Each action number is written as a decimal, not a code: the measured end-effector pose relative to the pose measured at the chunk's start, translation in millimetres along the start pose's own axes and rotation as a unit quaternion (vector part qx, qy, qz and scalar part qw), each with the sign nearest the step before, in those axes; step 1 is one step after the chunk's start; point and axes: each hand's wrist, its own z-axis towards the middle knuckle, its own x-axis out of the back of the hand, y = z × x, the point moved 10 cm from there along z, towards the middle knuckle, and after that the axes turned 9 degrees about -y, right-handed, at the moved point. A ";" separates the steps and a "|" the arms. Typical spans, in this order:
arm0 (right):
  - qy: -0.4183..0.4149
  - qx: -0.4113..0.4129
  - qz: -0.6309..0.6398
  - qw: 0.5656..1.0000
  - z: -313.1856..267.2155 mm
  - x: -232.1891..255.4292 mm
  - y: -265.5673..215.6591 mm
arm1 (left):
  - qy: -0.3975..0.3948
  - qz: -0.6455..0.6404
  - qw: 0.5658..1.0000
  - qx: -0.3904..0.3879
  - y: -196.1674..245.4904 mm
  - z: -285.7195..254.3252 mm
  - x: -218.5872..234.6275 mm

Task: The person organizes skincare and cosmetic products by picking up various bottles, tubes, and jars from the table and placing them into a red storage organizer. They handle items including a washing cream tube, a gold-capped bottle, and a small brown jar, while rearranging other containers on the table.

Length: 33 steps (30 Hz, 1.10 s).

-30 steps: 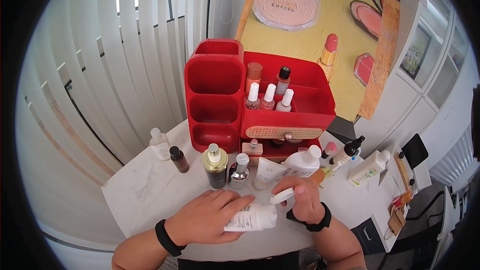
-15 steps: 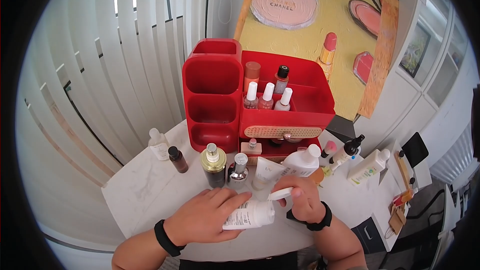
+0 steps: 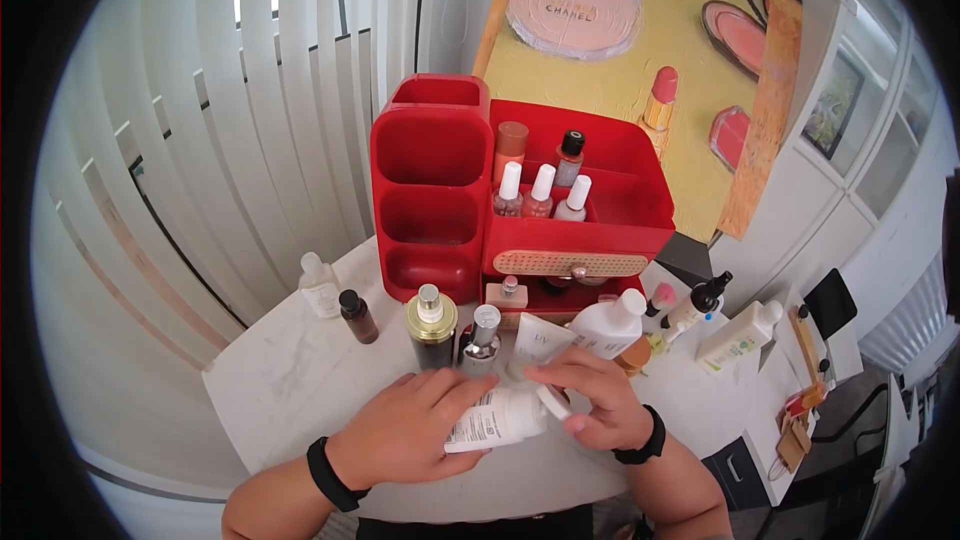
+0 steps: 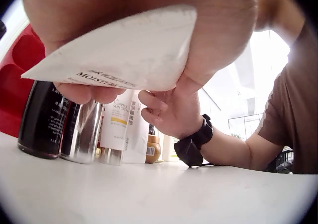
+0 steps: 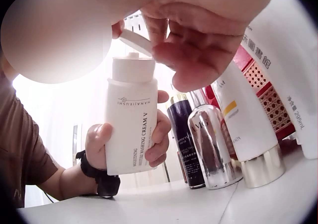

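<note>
The left hand (image 3: 405, 430) grips a white tube (image 3: 490, 420) lying sideways over the table, its capped end toward the right hand. In the right wrist view the tube (image 5: 131, 114) shows "MOISTURE WASHING CREAM V" lettering, and its lid (image 5: 136, 41) stands tilted up from the neck. The right hand (image 3: 600, 402) pinches that white lid (image 3: 553, 402) between thumb and fingers. From the left wrist view, the tube (image 4: 124, 50) fills the left hand's grasp, with the right hand (image 4: 174, 110) behind it.
A red organizer (image 3: 430, 150) holding small bottles stands at the back. Before it are a gold-collared bottle (image 3: 432, 325), a silver bottle (image 3: 481, 335), a UV tube (image 3: 540, 340) and a white bottle (image 3: 610, 325). A small dark bottle (image 3: 358, 317) and a clear one (image 3: 320, 286) stand left.
The right hand has shifted slightly, its fingers now reaching over the lid, and the lid has turned to a steeper angle. The left hand keeps its hold on the tube.
</note>
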 end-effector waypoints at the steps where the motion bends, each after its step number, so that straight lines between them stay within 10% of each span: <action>1: -0.028 -0.031 0.001 0.999 0.8 -5.6 3.4 | 0.002 -0.001 1.000 0.004 -1.0 0.0 1.2; 33: -0.164 -0.064 0.057 0.983 2.9 -31.4 16.0 | -0.015 0.050 0.998 -0.047 8.4 -0.6 -2.5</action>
